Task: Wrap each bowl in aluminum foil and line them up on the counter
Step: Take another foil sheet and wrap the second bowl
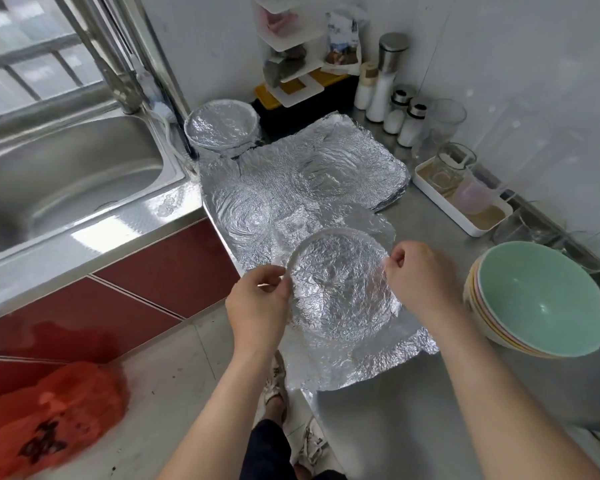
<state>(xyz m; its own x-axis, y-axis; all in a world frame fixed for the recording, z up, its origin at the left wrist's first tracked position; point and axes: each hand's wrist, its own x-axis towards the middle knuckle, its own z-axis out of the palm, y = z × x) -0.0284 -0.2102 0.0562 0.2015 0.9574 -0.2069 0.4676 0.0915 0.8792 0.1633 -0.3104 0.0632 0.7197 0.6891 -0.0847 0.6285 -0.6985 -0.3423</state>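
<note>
A bowl lined with crinkled aluminum foil (340, 289) sits on the steel counter in front of me, on top of loose foil sheets (291, 188). My left hand (260, 306) pinches the foil at the bowl's left rim. My right hand (418, 275) pinches the foil at its right rim. Another foil-wrapped bowl (220, 128) stands at the back by the sink corner. A stack of bare bowls (537, 299), mint green on top, rests at the right.
A steel sink (66, 181) lies to the left. Seasoning jars (395, 98), glasses and a white tray (471, 223) line the back right wall. A shelf rack (291, 46) stands in the corner. An orange bag (45, 420) lies on the floor.
</note>
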